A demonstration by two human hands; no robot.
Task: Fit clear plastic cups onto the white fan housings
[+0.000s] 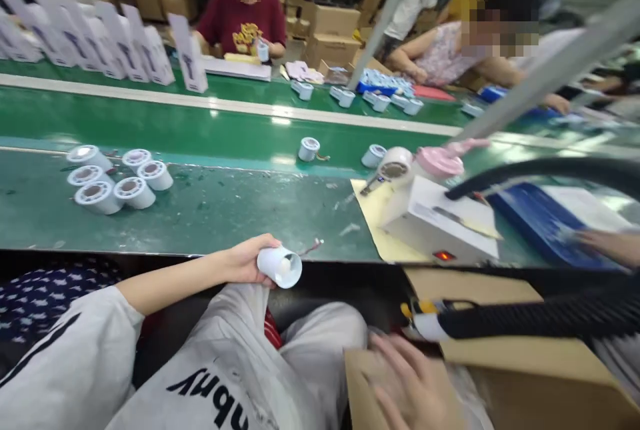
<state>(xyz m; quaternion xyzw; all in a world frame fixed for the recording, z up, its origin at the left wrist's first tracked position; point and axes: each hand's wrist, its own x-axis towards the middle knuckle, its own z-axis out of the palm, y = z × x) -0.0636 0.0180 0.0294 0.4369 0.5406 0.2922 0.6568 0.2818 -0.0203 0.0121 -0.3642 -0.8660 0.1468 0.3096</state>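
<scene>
My left hand [249, 263] is closed around a pale blue-white plastic cylinder [270, 265], just in front of the bench edge. The cylinder's open end is tilted up and to the right. Inside it a round white part shows, and a thin wire with a small plug [315, 245] sticks out behind. Low in the view, my right hand [417, 387] is over an open cardboard box [363, 387] beside my leg. Its fingers are stretched out and somewhat blurred, near clear plastic in the box; I see nothing gripped in them.
Several similar cylinders [97, 197] stand on the bench [240, 207] at left. At right are a white machine [440, 220] with a lit red switch, a black hose [520, 313] and a blue tray [530, 223]. Co-workers sit across the green conveyor belt [200, 127].
</scene>
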